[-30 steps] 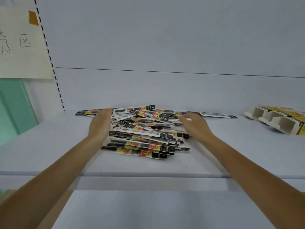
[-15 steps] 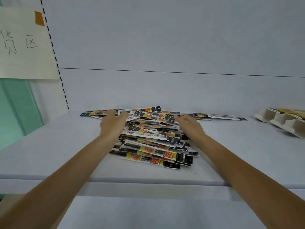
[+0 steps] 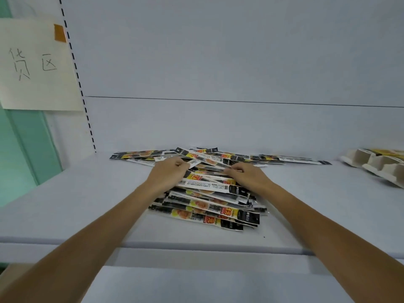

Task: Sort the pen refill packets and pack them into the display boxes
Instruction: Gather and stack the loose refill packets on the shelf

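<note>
A loose pile of long pen refill packets (image 3: 209, 206), black, yellow and white, lies across the middle of the white shelf (image 3: 87, 204). More packets (image 3: 290, 159) fan out toward the back wall. My left hand (image 3: 168, 174) lies on the pile's left side, fingers curled around the upper packets. My right hand (image 3: 248, 177) is on the right side of the pile, its fingertips bent onto the same top layer. The packets under both palms are hidden. Empty cardboard display boxes (image 3: 381, 166) lie on their side at the far right of the shelf.
A handwritten paper sign (image 3: 37, 66) is taped at the upper left beside the slotted shelf upright (image 3: 79, 88). The shelf's front edge (image 3: 196, 246) runs across below the pile. A teal wall panel (image 3: 24, 154) stands at the left.
Both hands have drawn inward from the pile's outer sides onto its top, and their fingers have curled around the upper packets. The view has shifted right and closer.
</note>
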{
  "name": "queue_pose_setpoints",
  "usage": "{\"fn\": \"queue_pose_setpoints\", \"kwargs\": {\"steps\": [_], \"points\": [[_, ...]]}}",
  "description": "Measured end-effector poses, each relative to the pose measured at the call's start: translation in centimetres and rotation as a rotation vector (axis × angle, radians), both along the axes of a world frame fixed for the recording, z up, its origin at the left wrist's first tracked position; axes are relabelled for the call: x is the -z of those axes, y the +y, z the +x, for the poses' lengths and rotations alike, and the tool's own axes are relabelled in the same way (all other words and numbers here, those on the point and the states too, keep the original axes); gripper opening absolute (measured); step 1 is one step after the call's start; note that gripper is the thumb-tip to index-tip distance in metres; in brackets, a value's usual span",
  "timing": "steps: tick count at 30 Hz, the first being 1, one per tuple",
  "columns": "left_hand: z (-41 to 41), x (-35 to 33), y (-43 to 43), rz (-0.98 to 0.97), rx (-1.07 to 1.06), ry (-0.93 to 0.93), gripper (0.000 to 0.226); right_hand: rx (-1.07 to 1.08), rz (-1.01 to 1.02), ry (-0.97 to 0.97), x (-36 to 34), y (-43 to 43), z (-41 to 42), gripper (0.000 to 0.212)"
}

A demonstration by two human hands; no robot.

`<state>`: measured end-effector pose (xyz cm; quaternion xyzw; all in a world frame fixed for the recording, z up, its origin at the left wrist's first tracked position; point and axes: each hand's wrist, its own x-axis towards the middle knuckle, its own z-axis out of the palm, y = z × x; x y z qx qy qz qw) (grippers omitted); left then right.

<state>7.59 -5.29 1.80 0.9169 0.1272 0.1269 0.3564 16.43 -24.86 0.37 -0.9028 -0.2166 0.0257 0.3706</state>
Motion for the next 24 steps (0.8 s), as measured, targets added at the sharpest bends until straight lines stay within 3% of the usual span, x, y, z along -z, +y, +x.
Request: {"fn": "queue_pose_setpoints", "kwargs": {"steps": [4,6,8,10,13,17,20,24], "points": [[-1.2,-0.1,0.7,0.383,-0.045,-0.019,0.048,0.011,-0.053,-0.107,-0.2,-1.0,0.4,0.043],[-2.6,-0.5,0.5,0.417,0.193,-0.054,0.062,0.005,-0.062,-0.175,-0.6,-0.8,0.4,0.044],[-4.2,-0.7,-0.7,0.404,0.438,0.032,0.075,-0.009,-0.065,-0.208,-1.2,0.1,0.1,0.046],[-5.0,0.0,-1.7,0.506,0.497,0.085,0.086,-0.059,-0.109,-0.174,-1.7,1.5,-0.3,0.052],[-4.7,1.4,-2.1,0.664,0.406,-0.006,0.090,-0.112,-0.265,-0.091,-1.7,3.6,-0.2,0.053],[-4.0,1.9,-1.4,0.834,0.220,-0.047,0.109,-0.133,-0.352,-0.168,-2.4,4.0,0.8,0.024],[-3.8,2.2,-1.3,0.908,0.125,-0.041,0.115,-0.203,-0.377,-0.136,-3.1,3.5,0.7,0.020],[-2.7,1.4,-0.9,1.020,0.170,-0.105,0.109,-0.261,-0.352,-0.112,-3.5,2.7,0.1,0.029]]}}
